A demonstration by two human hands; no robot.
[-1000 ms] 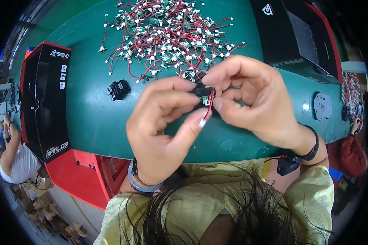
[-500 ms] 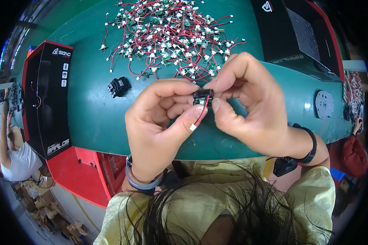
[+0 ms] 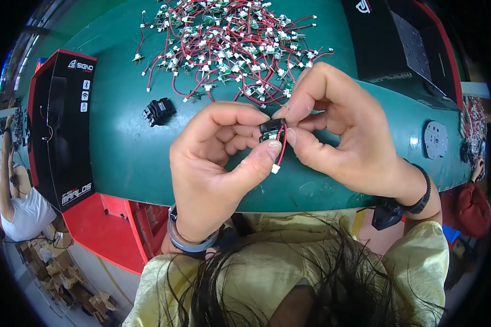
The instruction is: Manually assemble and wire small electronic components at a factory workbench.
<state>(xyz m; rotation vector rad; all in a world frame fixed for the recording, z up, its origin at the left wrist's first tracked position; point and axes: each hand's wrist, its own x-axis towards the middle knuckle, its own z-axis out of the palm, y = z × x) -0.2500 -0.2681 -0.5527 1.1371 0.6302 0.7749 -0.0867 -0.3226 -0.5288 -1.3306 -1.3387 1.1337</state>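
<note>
Between the thumb and fingers of my left hand [image 3: 213, 147] is a small black plastic housing [image 3: 271, 127]. Part of a green circuit board [image 3: 275, 135] shows in it. From the board a red and black cable [image 3: 283, 151] hangs down over my left thumb to a white connector. My right hand [image 3: 343, 133] is closed at the housing's right edge, thumb and forefinger pinched there; the exact grip point is partly hidden. A similar black part [image 3: 159, 111] lies on the green table, left of my hands.
Beyond my hands lies a heap of small boards with red cables [image 3: 229, 49]. A black box [image 3: 63, 131] stands at the left, an open black box [image 3: 403, 49] at the back right. A grey plate [image 3: 435, 139] lies on the right. A red bin [image 3: 101, 229] sits below the table [image 3: 131, 163].
The housing has turned slightly in my fingers, and its cable and white connector have swung to the right. My right hand has shifted slightly right with its fingertips still at the housing's edge.
</note>
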